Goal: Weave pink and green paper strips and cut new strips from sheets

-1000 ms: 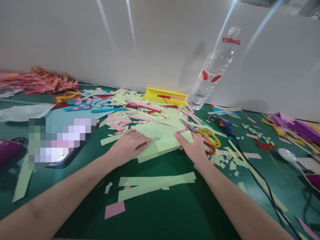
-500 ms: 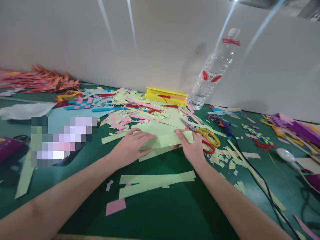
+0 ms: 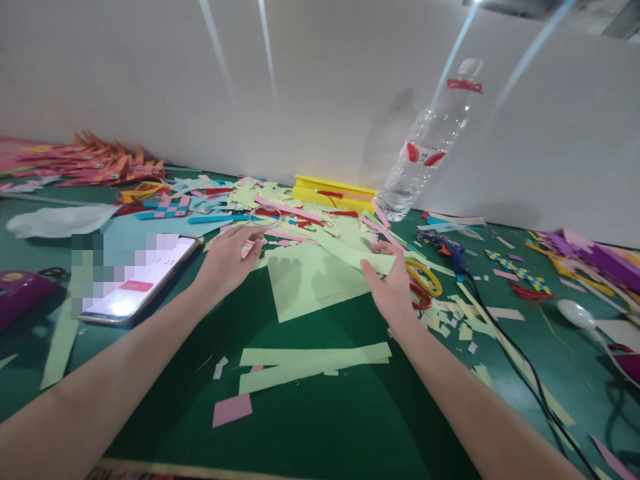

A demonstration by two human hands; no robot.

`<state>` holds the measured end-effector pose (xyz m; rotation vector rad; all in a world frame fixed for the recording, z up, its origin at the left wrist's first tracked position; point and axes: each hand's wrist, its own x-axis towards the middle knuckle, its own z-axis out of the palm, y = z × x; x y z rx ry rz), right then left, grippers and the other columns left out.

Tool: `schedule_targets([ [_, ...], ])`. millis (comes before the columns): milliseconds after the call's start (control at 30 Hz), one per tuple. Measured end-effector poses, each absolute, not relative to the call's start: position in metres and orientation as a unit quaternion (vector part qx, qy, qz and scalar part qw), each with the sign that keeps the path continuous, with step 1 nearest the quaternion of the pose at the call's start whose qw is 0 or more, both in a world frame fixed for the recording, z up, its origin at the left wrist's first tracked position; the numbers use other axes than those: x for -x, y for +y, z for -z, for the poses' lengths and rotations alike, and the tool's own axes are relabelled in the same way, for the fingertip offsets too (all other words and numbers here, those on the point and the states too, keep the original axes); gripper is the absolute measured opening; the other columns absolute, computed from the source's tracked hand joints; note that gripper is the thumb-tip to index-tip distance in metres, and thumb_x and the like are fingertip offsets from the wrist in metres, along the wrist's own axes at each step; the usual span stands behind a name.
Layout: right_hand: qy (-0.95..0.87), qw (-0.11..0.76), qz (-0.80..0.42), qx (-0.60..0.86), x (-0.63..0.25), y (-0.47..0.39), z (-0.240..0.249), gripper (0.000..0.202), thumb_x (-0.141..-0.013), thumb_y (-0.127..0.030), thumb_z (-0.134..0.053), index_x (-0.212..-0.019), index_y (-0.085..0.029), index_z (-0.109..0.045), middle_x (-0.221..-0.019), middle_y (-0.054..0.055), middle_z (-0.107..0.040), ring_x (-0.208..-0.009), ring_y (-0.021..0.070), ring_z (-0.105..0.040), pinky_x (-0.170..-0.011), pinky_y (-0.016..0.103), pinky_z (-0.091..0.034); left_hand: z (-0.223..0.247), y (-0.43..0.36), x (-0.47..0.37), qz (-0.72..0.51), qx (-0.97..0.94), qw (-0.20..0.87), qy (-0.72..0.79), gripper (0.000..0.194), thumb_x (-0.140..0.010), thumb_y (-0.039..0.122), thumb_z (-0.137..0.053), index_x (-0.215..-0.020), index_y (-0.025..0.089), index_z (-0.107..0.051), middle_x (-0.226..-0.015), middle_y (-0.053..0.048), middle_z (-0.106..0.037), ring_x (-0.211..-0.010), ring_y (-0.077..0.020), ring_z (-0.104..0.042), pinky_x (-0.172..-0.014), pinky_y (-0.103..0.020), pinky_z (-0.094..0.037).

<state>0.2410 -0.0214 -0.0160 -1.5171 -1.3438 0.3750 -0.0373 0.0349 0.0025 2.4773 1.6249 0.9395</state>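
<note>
My right hand (image 3: 393,283) pinches one end of a light green paper strip (image 3: 345,253), which stretches leftward in the air. Below the strip lies a light green paper sheet (image 3: 287,293) on the table. My left hand (image 3: 227,260) is off the strip, thumb and fingers apart, hovering by the paper scraps left of the sheet. Scissors with yellow and red handles (image 3: 429,280) lie just right of my right hand, which partly hides them. Nearer to me are loose green strips (image 3: 310,363) and a pink paper piece (image 3: 233,410).
Paper scraps (image 3: 250,190) pile up along the wall beside a yellow folded paper (image 3: 320,190). A plastic bottle (image 3: 425,147) stands behind. A phone (image 3: 145,283) lies left; a blue glue gun (image 3: 450,253) with a black cord and a white spoon (image 3: 575,313) lie right.
My left hand has let go of the green paper and moved left and back. The strip has left the folded position between both hands; my right hand alone holds it.
</note>
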Motion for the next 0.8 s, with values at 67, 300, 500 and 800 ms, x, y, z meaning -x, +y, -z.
schedule_targets([
  [67,-0.583,0.473,-0.072,0.656,-0.243,-0.021,0.016,0.052,-0.077,-0.035,-0.059,-0.123,-0.016,-0.043,-0.127,0.016,-0.052,-0.117,0.0321,-0.050,-0.095,0.053,-0.042,-0.005,0.033,0.037,-0.268,-0.808,0.000,0.524,0.035,-0.091,0.030,-0.036,-0.111,0.017,-0.061,-0.105,-0.009,-0.068,-0.101,-0.0257,-0.060,-0.087,-0.037,-0.045],
  [300,-0.715,0.446,0.133,0.522,-0.236,-0.027,0.014,0.036,-0.081,-0.025,-0.056,-0.116,-0.022,-0.048,-0.121,0.011,-0.059,-0.116,0.0280,-0.051,-0.102,0.051,-0.032,-0.024,0.010,0.032,0.002,-0.847,-0.157,0.508,0.034,-0.088,0.033,-0.045,-0.098,0.011,-0.069,-0.104,-0.017,-0.068,-0.103,-0.0364,-0.059,-0.083,-0.045,-0.041],
  [500,-0.812,0.371,0.046,0.448,-0.231,-0.033,0.013,0.009,-0.088,-0.023,-0.052,-0.090,-0.023,-0.060,-0.103,0.004,-0.070,-0.107,0.0217,-0.060,-0.112,0.050,-0.018,-0.015,0.011,0.059,-0.031,-0.823,-0.115,0.555,0.038,-0.086,0.040,-0.043,-0.093,0.014,-0.071,-0.095,-0.015,-0.071,-0.095,-0.0382,-0.063,-0.079,-0.045,-0.041],
  [800,-0.873,0.283,-0.010,0.397,-0.226,-0.037,0.011,0.017,-0.092,-0.025,-0.049,-0.095,-0.021,-0.065,-0.101,0.002,-0.073,-0.108,0.0195,-0.061,-0.115,0.051,-0.015,-0.002,0.019,0.077,-0.095,-0.828,-0.041,0.551,0.029,-0.086,0.038,-0.045,-0.091,0.019,-0.067,-0.098,-0.010,-0.074,-0.094,-0.0306,-0.066,-0.087,-0.043,-0.039],
])
